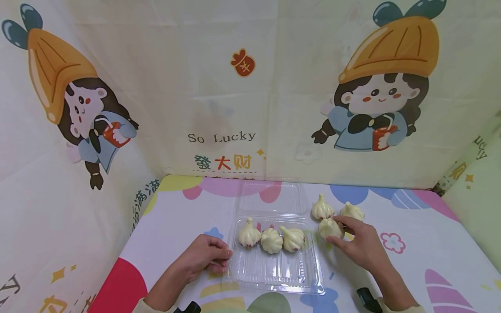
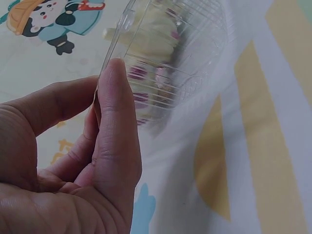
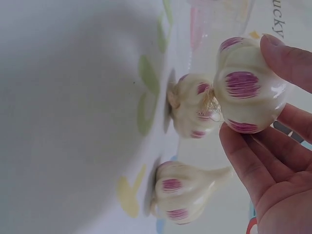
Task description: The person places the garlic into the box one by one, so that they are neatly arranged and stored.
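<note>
A clear plastic clamshell box [image 1: 270, 276] lies with its lid [image 1: 270, 198] folded back away from me. Three garlic bulbs [image 1: 272, 241] sit in a row in its far half. At the box's left edge, my left hand [image 1: 205, 256] pinches the rim between thumb and fingers; the left wrist view shows this grip close up. To the right of the box my right hand [image 1: 364, 245] holds a white garlic bulb [image 3: 248, 85] with purple streaks, raised off the table. Just beyond it, two more garlic bulbs [image 3: 192, 105] [image 3: 183, 192] rest on the table.
A patterned cloth [image 1: 172, 217] with coloured shapes covers the table. Behind it and at the sides hang cream sheets [image 1: 289, 87] printed with cartoon figures and lettering. Black wrist straps [image 1: 368, 300] show at the lower edge.
</note>
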The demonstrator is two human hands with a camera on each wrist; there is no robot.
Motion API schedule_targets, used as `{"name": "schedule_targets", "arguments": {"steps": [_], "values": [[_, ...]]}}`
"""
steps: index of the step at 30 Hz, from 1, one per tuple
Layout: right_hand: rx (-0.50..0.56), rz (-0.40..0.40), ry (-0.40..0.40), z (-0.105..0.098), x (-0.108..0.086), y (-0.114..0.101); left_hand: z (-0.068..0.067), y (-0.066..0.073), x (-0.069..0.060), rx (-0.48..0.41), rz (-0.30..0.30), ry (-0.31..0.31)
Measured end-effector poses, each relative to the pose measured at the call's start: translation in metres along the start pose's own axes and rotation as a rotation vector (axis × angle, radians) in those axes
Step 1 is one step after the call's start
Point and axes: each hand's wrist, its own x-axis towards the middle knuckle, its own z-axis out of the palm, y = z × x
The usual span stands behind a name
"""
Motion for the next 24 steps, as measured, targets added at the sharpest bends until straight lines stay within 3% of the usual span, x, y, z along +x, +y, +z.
{"name": "schedule_targets", "arguments": {"steps": [16, 24], "values": [[0.003, 0.015, -0.007, -0.006, 0.001, -0.011, 0.000, -0.001, 0.001, 0.006, -0.003, 0.007], [0.009, -0.026, 0.044, -0.007, 0.000, -0.013, 0.000, 0.000, -0.001, 0.011, -0.003, 0.010]]}}
